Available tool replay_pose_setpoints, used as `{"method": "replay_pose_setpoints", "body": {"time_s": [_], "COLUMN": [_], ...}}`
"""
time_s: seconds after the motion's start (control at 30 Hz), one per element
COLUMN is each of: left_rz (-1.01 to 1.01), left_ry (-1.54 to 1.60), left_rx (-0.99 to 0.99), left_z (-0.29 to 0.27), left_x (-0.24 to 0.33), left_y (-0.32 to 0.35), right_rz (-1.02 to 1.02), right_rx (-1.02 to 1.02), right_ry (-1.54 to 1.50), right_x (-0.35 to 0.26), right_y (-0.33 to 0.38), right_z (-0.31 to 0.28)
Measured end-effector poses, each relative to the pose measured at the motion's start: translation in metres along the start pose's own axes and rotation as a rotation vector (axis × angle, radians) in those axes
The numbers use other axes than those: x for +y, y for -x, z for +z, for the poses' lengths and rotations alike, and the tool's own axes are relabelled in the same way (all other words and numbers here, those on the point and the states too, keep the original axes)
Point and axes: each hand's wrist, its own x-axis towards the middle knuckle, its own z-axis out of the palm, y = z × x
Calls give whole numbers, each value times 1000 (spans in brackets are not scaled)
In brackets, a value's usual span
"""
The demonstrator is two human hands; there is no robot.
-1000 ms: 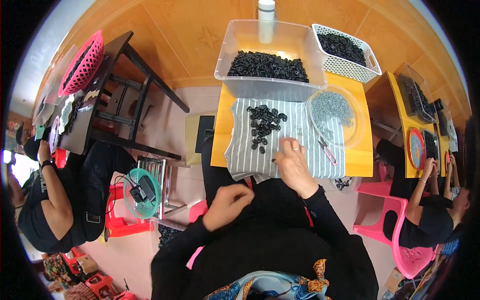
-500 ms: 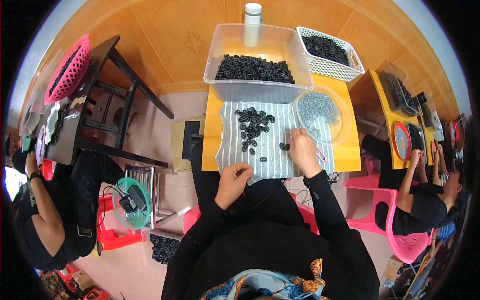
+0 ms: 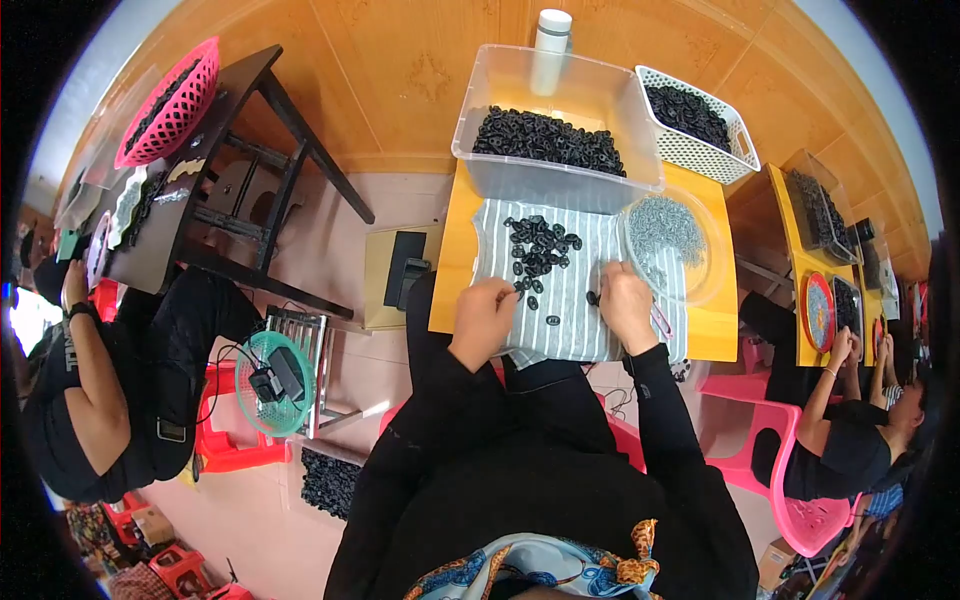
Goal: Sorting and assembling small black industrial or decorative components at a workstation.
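Small black oval plastic pieces [image 3: 540, 240] lie in a loose pile on a grey-and-white striped cloth. A single black piece [image 3: 553, 320] sits apart, nearer to me. My left hand [image 3: 483, 318] is closed at the pile's lower left edge, its fingertips against the outer pieces; whatever they pinch is too small to make out. To the right, my right hand [image 3: 627, 305] is curled closed over the cloth beside a round clear tray [image 3: 705, 250] of small silvery metal parts [image 3: 665, 232]. A black piece [image 3: 593, 298] shows by its fingertips, and the fingers hide what they hold.
A large clear bin [image 3: 560, 188] of black pieces stands at the table's back, with a white basket [image 3: 740, 150] beside it and a white bottle [image 3: 550, 50] behind. A pink-handled tool [image 3: 661, 322] lies right of my right hand. People work at tables on both sides.
My left hand has moved forward from the cloth's near edge to the pile. The right hand stays beside the tray, its fingers turned slightly. The whole view has shifted right.
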Motion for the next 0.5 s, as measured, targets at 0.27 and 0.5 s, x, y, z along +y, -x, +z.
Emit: {"method": "replay_pose_setpoints", "body": {"time_s": [0.27,0.5], "left_rz": [167,144], "left_ry": [-472,-471], "left_rx": [-24,-42], "left_z": [18,20], "left_x": [3,3], "left_y": [-16,-23], "right_rz": [-167,-84], "right_rx": [-111,-92], "right_ry": [-327,-431], "right_x": [-28,-19], "right_y": [30,42], "right_z": [-10,-11]}}
